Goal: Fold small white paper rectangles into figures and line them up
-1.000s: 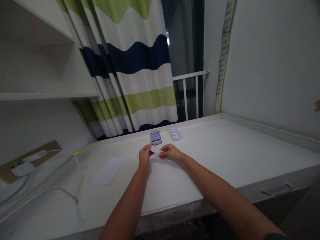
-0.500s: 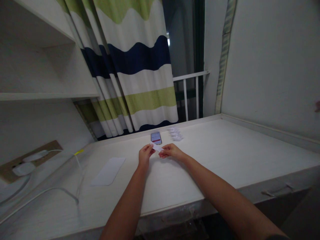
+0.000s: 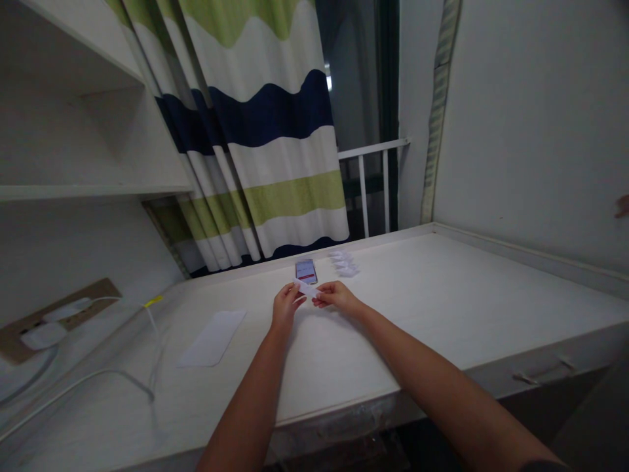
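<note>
A narrow strip of folded white paper (image 3: 308, 289) is stretched between my two hands, just above the white desk. My left hand (image 3: 287, 305) pinches its left end between thumb and fingers. The right end is gripped by my right hand (image 3: 338, 298), with fingers closed on it. Right behind the paper lies a phone (image 3: 306, 271) with its screen lit. Several small folded white paper pieces (image 3: 344, 263) sit in a row to the right of the phone; their exact shape is too small to make out.
White sheets of paper (image 3: 213, 339) lie on the desk (image 3: 417, 301) to the left. A power strip (image 3: 54, 321) with plugs and white cables (image 3: 113, 372) runs along the left wall. Behind the desk hang a striped curtain (image 3: 289, 157) and a white railing (image 3: 373, 149). A shelf (image 3: 93, 191) juts out upper left.
The paper strip and both hands have barely shifted, and the strip shows slightly more between the fingers. My head view has moved a little.
</note>
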`<action>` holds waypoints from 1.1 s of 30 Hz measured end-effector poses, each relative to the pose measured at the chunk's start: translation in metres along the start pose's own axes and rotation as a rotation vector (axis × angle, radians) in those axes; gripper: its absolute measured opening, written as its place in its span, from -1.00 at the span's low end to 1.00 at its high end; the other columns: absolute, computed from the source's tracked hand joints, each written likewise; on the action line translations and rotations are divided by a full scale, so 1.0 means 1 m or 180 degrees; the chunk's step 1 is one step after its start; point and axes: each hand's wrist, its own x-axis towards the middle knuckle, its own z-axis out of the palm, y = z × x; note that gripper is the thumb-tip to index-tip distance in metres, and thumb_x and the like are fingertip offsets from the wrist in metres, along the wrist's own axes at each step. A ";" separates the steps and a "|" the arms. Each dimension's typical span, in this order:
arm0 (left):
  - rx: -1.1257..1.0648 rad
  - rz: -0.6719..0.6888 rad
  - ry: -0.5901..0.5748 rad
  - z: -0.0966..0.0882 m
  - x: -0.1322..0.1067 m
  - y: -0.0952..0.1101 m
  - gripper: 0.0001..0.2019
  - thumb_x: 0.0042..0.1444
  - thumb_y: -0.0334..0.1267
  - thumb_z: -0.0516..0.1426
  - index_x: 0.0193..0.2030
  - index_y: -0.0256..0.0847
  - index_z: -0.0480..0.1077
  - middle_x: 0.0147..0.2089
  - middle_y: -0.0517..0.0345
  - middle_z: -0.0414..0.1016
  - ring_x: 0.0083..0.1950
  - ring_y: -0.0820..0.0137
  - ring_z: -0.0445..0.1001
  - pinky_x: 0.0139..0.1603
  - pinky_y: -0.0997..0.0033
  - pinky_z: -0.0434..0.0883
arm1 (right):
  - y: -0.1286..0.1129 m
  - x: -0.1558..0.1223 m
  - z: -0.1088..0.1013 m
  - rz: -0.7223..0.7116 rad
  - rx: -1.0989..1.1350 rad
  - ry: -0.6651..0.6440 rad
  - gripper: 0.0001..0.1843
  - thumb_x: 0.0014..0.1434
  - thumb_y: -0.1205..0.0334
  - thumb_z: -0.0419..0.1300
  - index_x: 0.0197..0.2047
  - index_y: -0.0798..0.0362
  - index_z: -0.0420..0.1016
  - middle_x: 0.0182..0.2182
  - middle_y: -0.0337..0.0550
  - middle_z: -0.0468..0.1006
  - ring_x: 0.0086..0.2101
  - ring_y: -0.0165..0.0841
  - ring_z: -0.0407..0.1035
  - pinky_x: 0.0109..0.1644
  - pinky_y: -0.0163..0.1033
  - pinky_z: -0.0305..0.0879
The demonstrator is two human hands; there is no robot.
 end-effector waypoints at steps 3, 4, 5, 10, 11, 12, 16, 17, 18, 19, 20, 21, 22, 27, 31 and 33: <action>0.0108 -0.0121 -0.0198 0.000 0.000 -0.002 -0.70 -0.30 -0.17 0.26 -0.40 -0.28 0.38 -0.36 0.11 0.44 -0.38 0.45 0.42 -0.33 0.43 0.34 | 0.002 0.002 -0.001 -0.0299 -0.0409 0.0256 -0.70 -0.17 0.16 0.23 -0.35 0.18 0.47 -0.55 -0.19 0.48 -0.51 -0.45 0.35 -0.36 -0.28 0.31; 0.0098 -0.0153 -0.0209 0.000 0.001 -0.003 -0.70 -0.30 -0.18 0.27 -0.40 -0.28 0.37 -0.36 0.10 0.44 -0.38 0.45 0.42 -0.33 0.43 0.35 | 0.002 0.002 -0.001 -0.0408 -0.0558 0.0299 -0.72 -0.14 0.17 0.21 -0.34 0.17 0.48 -0.54 -0.19 0.48 -0.51 -0.45 0.35 -0.37 -0.29 0.30; 0.0058 -0.0170 -0.0201 -0.001 0.001 -0.004 -0.70 -0.30 -0.18 0.27 -0.40 -0.28 0.37 -0.35 0.10 0.45 -0.39 0.45 0.43 -0.32 0.42 0.35 | 0.001 0.001 0.000 -0.0501 -0.0695 0.0328 -0.73 -0.12 0.18 0.19 -0.33 0.17 0.48 -0.53 -0.19 0.48 -0.50 -0.45 0.34 -0.37 -0.30 0.30; -0.0334 -0.0166 -0.0192 0.001 0.001 -0.006 -0.75 -0.27 -0.26 0.26 -0.42 -0.29 0.35 -0.39 0.14 0.46 -0.38 0.46 0.45 -0.20 0.39 0.34 | 0.001 0.000 0.002 -0.0808 -0.1311 0.0508 -0.71 -0.03 0.28 0.08 -0.21 0.12 0.48 -0.46 -0.17 0.51 -0.47 -0.42 0.35 -0.36 -0.30 0.29; -0.0394 -0.0177 -0.0207 0.001 0.000 -0.005 -0.76 -0.26 -0.27 0.26 -0.42 -0.29 0.35 -0.39 0.14 0.47 -0.37 0.46 0.45 -0.17 0.38 0.34 | 0.001 -0.001 0.002 -0.0867 -0.1487 0.0559 -0.70 -0.01 0.30 0.07 -0.19 0.11 0.48 -0.46 -0.17 0.52 -0.46 -0.41 0.36 -0.35 -0.30 0.28; -0.0437 -0.0188 -0.0229 0.002 -0.001 -0.005 -0.77 -0.25 -0.27 0.26 -0.42 -0.29 0.36 -0.38 0.13 0.47 -0.36 0.45 0.45 -0.15 0.37 0.34 | 0.001 -0.001 0.002 -0.0925 -0.1673 0.0609 -0.70 0.00 0.31 0.06 -0.18 0.09 0.48 -0.46 -0.17 0.53 -0.46 -0.41 0.36 -0.33 -0.29 0.28; -0.0443 -0.0256 -0.0336 0.002 -0.002 -0.004 -0.80 -0.22 -0.28 0.25 -0.43 -0.31 0.38 -0.37 0.11 0.49 -0.33 0.43 0.46 -0.09 0.34 0.32 | -0.003 -0.005 0.004 -0.1133 -0.2207 0.0722 -0.70 0.01 0.31 0.07 -0.17 0.03 0.49 -0.37 -0.16 0.55 -0.40 -0.36 0.39 -0.25 -0.26 0.27; -0.0437 -0.0254 -0.0346 0.002 -0.002 -0.004 -0.80 -0.22 -0.28 0.24 -0.41 -0.31 0.39 -0.36 0.11 0.49 -0.32 0.44 0.46 -0.08 0.34 0.32 | -0.004 -0.006 0.005 -0.1172 -0.2235 0.0709 -0.70 0.01 0.30 0.08 -0.17 0.02 0.49 -0.33 -0.15 0.55 -0.38 -0.35 0.39 -0.24 -0.26 0.27; -0.0439 -0.0236 -0.0359 0.001 -0.001 -0.004 -0.78 -0.21 -0.28 0.24 -0.38 -0.31 0.39 -0.35 0.10 0.49 -0.32 0.44 0.45 -0.07 0.33 0.31 | -0.006 -0.007 0.006 -0.1200 -0.2214 0.0668 -0.71 0.01 0.27 0.08 -0.17 0.02 0.48 -0.29 -0.14 0.54 -0.37 -0.34 0.40 -0.24 -0.26 0.28; -0.0442 -0.0209 -0.0379 0.001 -0.001 -0.005 -0.76 -0.20 -0.28 0.23 -0.33 -0.30 0.40 -0.32 0.09 0.49 -0.30 0.44 0.45 -0.06 0.33 0.31 | -0.007 -0.008 0.008 -0.1213 -0.2149 0.0614 -0.71 0.01 0.24 0.09 -0.18 0.03 0.49 -0.26 -0.12 0.54 -0.36 -0.34 0.40 -0.26 -0.27 0.28; -0.0441 -0.0181 -0.0408 0.000 -0.001 -0.005 -0.73 -0.19 -0.28 0.23 -0.28 -0.29 0.40 -0.29 0.08 0.49 -0.29 0.44 0.45 -0.05 0.32 0.30 | -0.008 -0.008 0.009 -0.1215 -0.2058 0.0567 -0.72 0.01 0.20 0.09 -0.20 0.04 0.49 -0.26 -0.11 0.53 -0.35 -0.34 0.40 -0.27 -0.28 0.28; -0.0424 -0.0169 -0.0449 0.000 0.000 -0.005 -0.70 -0.18 -0.28 0.22 -0.23 -0.28 0.39 -0.26 0.07 0.49 -0.27 0.43 0.45 -0.04 0.31 0.29 | -0.009 -0.008 0.009 -0.1201 -0.1954 0.0545 -0.71 0.01 0.15 0.09 -0.23 0.07 0.50 -0.28 -0.11 0.53 -0.35 -0.34 0.39 -0.28 -0.29 0.28; -0.0387 -0.0173 -0.0489 0.000 0.000 -0.006 -0.67 -0.17 -0.28 0.22 -0.19 -0.27 0.39 -0.23 0.06 0.49 -0.25 0.43 0.44 -0.04 0.30 0.29 | -0.009 -0.007 0.010 -0.1172 -0.1844 0.0575 -0.71 0.02 0.12 0.08 -0.29 0.10 0.51 -0.33 -0.10 0.54 -0.37 -0.35 0.39 -0.30 -0.29 0.28; -0.0151 -0.0228 -0.0614 0.002 -0.003 -0.007 -0.62 -0.17 -0.27 0.22 -0.13 -0.25 0.39 -0.15 0.01 0.46 -0.19 0.35 0.43 -0.06 0.24 0.29 | 0.001 0.002 0.004 -0.0741 -0.1004 0.0579 -0.69 -0.10 0.07 0.17 -0.41 0.17 0.47 -0.55 -0.17 0.47 -0.54 -0.46 0.30 -0.42 -0.32 0.24; 0.0043 -0.0177 -0.0640 0.004 -0.004 -0.007 -0.68 -0.22 -0.25 0.24 -0.24 -0.27 0.43 -0.21 0.03 0.46 -0.23 0.36 0.43 -0.11 0.27 0.31 | 0.004 0.003 0.002 -0.0693 -0.0761 0.0441 -0.72 -0.21 0.11 0.25 -0.44 0.15 0.44 -0.53 -0.20 0.46 -0.51 -0.47 0.29 -0.40 -0.33 0.22; 0.0128 -0.0169 -0.0646 0.004 -0.004 -0.008 -0.71 -0.25 -0.25 0.26 -0.32 -0.30 0.44 -0.26 0.04 0.46 -0.26 0.38 0.43 -0.14 0.32 0.33 | 0.003 0.003 0.003 -0.0728 -0.0721 0.0425 -0.74 -0.24 0.15 0.26 -0.46 0.14 0.43 -0.52 -0.20 0.47 -0.49 -0.46 0.30 -0.35 -0.31 0.23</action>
